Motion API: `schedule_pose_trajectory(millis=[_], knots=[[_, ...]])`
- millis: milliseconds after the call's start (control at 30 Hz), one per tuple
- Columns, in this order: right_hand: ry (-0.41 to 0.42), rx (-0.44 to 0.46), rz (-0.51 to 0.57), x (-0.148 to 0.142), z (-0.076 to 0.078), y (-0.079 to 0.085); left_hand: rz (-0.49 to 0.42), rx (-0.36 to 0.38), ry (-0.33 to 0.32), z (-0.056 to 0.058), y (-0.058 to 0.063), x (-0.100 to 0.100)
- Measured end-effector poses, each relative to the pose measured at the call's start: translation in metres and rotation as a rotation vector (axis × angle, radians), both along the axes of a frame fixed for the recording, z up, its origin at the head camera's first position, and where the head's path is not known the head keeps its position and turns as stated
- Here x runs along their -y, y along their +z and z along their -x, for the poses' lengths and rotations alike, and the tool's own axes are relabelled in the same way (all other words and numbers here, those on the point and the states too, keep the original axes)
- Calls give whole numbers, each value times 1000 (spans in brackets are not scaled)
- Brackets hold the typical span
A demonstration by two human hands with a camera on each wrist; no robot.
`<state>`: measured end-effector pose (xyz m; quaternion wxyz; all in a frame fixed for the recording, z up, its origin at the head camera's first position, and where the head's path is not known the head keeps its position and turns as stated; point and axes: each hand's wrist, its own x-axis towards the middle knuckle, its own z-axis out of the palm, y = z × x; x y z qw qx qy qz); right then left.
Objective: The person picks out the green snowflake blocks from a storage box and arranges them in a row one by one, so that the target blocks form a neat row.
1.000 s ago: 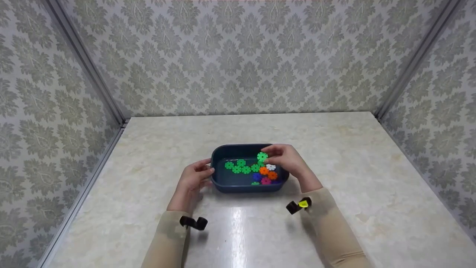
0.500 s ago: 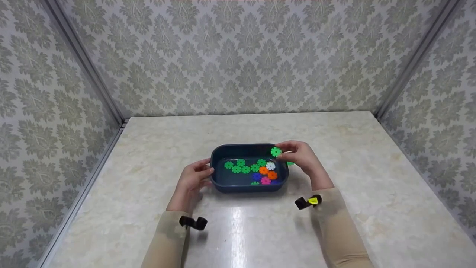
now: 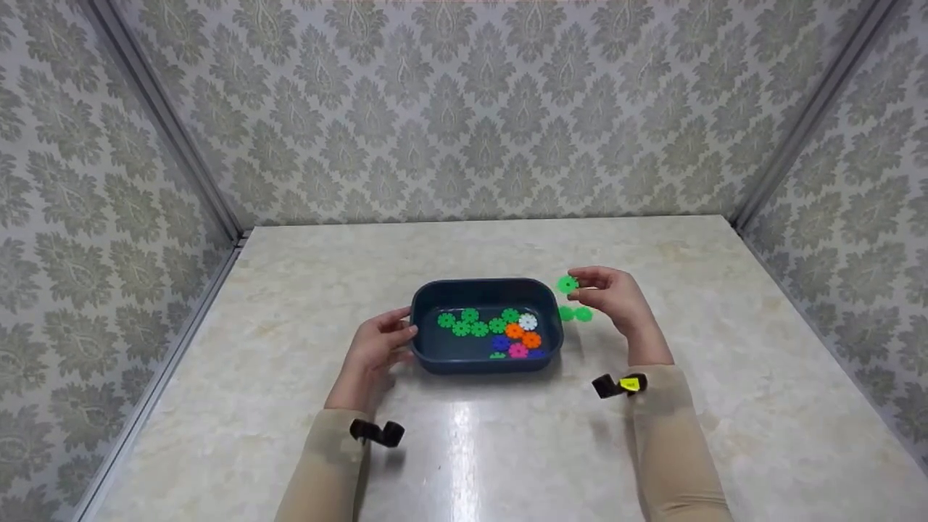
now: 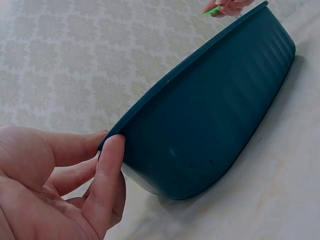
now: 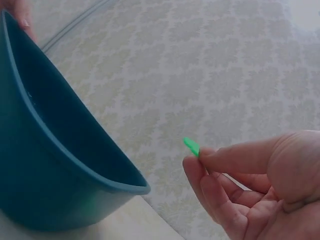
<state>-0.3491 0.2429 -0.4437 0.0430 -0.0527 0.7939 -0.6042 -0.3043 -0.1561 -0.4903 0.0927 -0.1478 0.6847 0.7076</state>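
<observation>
A dark blue plastic basin [image 3: 486,366] stands on the table with several flower-shaped toy discs inside. Green discs [image 3: 462,329] lie at its left and middle; white [image 3: 528,322], orange [image 3: 531,339], blue and pink ones lie at the right. At the left end, my left hand [image 3: 375,344] holds the rim between thumb and fingers, as the left wrist view shows [image 4: 60,180]. My right hand [image 3: 620,301] is raised just beyond the right end. Between its thumb and fingertips it pinches a green notched disc [image 3: 567,284], seen edge-on in the right wrist view.
Two more green discs [image 3: 583,314] lie on the table close to the basin's right wall, under the right hand. The pale marbled table [image 3: 326,268] is bounded by patterned walls [image 3: 449,109] at the back and sides. Black wrist cameras [image 3: 377,433] sit on both sleeves.
My right hand has carried the green disc out over the basin's right rim, up and to the right. The two discs on the table have come into sight. My left hand stays put.
</observation>
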Motion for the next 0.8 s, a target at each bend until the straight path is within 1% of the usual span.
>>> schedule_pose_trajectory(millis=[133,267,433,600,800], knots=[[-29,21,-12,-7,0,0,5,10,2,1,-1,0],[-55,23,-41,-15,1,0,-2,5,3,1,-1,0],[-87,36,-34,-24,3,-1,-11,4,6,2,1,-1],[-110,79,-9,-31,6,-6,-19,10,10,1,2,-1],[-137,145,-15,-37,9,-16,-29,-9,-2,-1,0,0]])
